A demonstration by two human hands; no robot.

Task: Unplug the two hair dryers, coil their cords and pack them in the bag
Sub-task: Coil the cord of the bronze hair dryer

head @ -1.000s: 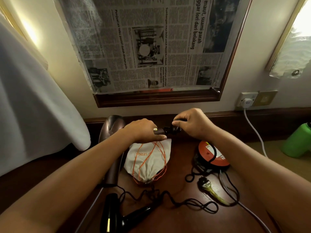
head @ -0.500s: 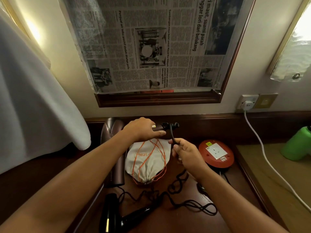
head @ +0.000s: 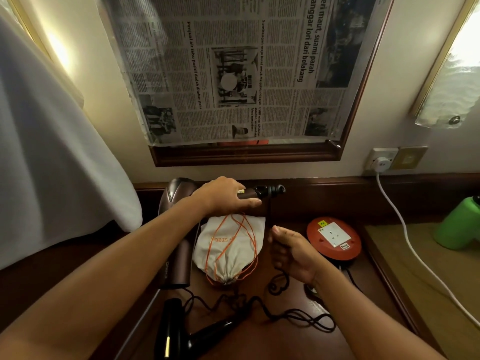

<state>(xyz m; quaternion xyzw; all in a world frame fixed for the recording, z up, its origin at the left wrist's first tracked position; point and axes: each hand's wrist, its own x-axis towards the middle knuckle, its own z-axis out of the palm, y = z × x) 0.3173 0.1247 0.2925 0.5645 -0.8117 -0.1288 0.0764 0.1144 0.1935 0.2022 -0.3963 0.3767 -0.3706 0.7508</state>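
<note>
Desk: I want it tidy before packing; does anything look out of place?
Yes. The black cord sprawls in loose tangles across the desk by the black dryer, uncoiled. Newspaper covers the mirror, oddly.

Newspaper is taped over the wood-framed mirror. White curtain hangs at left, green bottle sits far right, and a white plug sits in the wall socket, its white cable trailing down.
</note>
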